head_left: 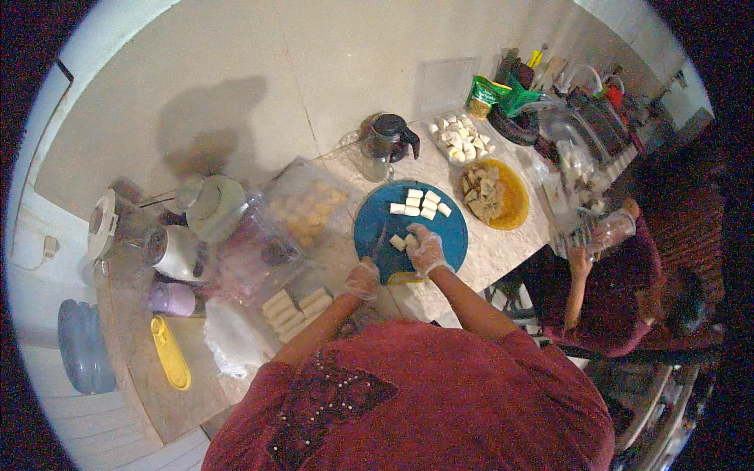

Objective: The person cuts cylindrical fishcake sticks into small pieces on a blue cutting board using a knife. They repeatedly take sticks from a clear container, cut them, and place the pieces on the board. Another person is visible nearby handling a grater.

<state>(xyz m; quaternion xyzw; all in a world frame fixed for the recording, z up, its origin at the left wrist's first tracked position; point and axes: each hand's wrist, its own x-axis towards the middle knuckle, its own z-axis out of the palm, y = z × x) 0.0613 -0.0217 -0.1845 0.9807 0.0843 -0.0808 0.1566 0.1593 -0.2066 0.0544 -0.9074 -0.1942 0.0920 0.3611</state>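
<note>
Blue board (369, 224): right hand (429, 250) touches white pieces (397, 242) centrally, left hand (362, 279) sits at 7 o'clock; whether fingers clamp, I cannot tell.

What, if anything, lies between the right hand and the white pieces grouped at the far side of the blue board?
Nothing visible: only a bare strip of the blue board separates the right hand from the white pieces. Two loose pieces lie left of its fingers, outside that path.

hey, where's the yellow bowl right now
In the head view, the yellow bowl sits just right of the blue board, below the piled white chunks in frame.
</note>
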